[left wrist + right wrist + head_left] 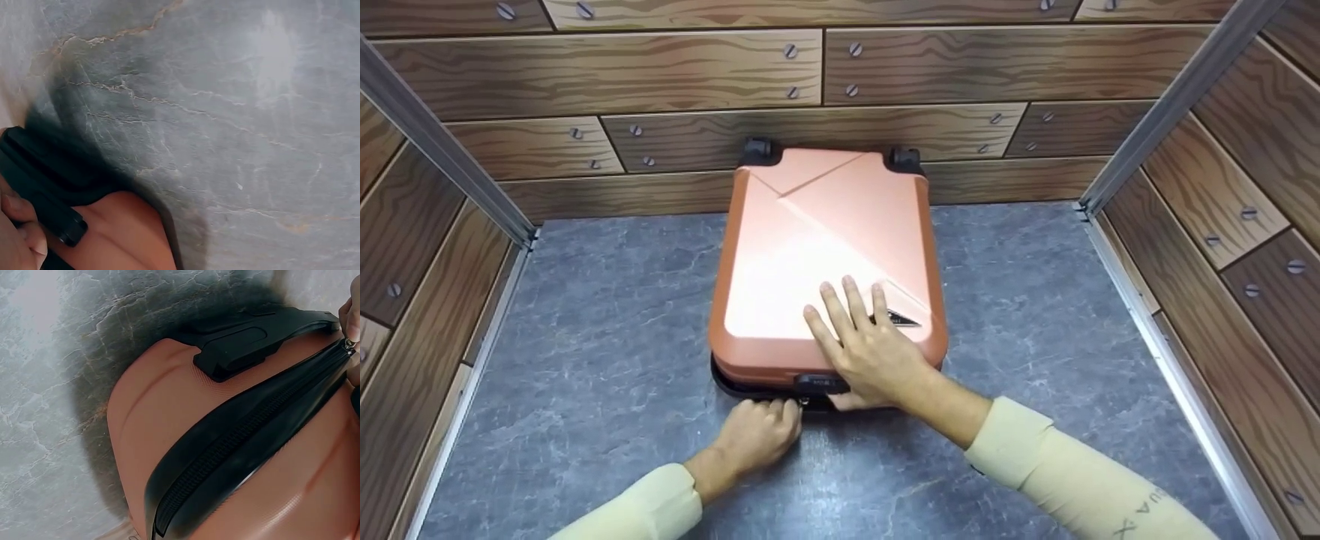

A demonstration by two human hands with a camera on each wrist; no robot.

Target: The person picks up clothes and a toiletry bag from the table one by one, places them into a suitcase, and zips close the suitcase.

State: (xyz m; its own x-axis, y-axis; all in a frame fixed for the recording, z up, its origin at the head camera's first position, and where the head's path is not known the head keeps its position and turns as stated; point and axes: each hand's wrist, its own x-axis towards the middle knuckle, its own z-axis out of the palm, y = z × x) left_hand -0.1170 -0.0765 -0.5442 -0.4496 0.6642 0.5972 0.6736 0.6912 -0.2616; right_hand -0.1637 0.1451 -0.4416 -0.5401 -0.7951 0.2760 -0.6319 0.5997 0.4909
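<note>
A pink-orange hard-shell suitcase (pixel 825 240) lies flat on the floor, its front edge towards me. My left hand (pixel 761 431), fingers curled, pinches the zipper pull (pixel 350 347) at the middle of that edge. The black zipper (pixel 225 447) runs along the side between the two shells, its teeth visible in the right wrist view. My right hand (pixel 876 360) rests on the lid's front right part with fingers spread, partly covering a dark triangular badge (pixel 901 319). Its thumb reaches down over the edge beside the black lock (pixel 817 384).
A black carry handle (pixel 242 346) sits on the suitcase's lower shell. Two black wheels (pixel 760 150) at the far end stand close to the wood-patterned back wall (pixel 660 71). Metal rails (pixel 1177 367) border the grey marbled floor (pixel 607 300) on both sides.
</note>
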